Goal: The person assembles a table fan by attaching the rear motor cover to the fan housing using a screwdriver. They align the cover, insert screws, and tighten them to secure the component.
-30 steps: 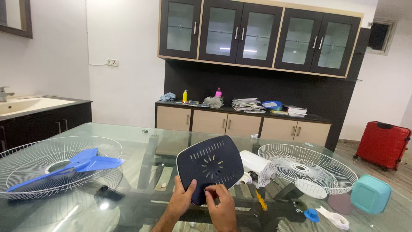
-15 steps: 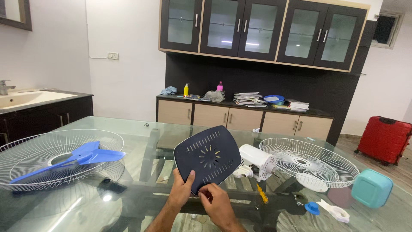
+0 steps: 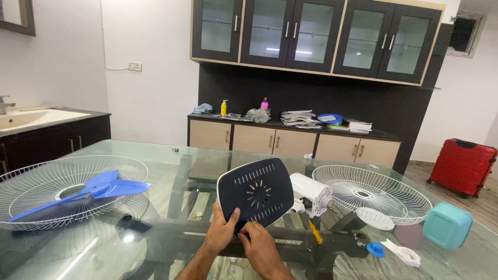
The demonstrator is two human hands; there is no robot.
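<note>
While upright, dark vented cover (image 3: 257,194) between left hand (image 3: 222,232) and right hand (image 3: 258,243).

White walls (image 3: 155,62) enclose the room, with a socket plate (image 3: 135,66) on the back one. Dark wall cabinets (image 3: 316,33) with glass doors hang over a dark panel and a low sideboard (image 3: 290,142) with pale drawer fronts — its top cluttered with bottles and papers. At left, a sink (image 3: 31,118) sits in a dark vanity. A red suitcase (image 3: 462,166) stands on the wooden floor (image 3: 487,205) at right — a ceiling light reflects in the cabinet glass.
</note>
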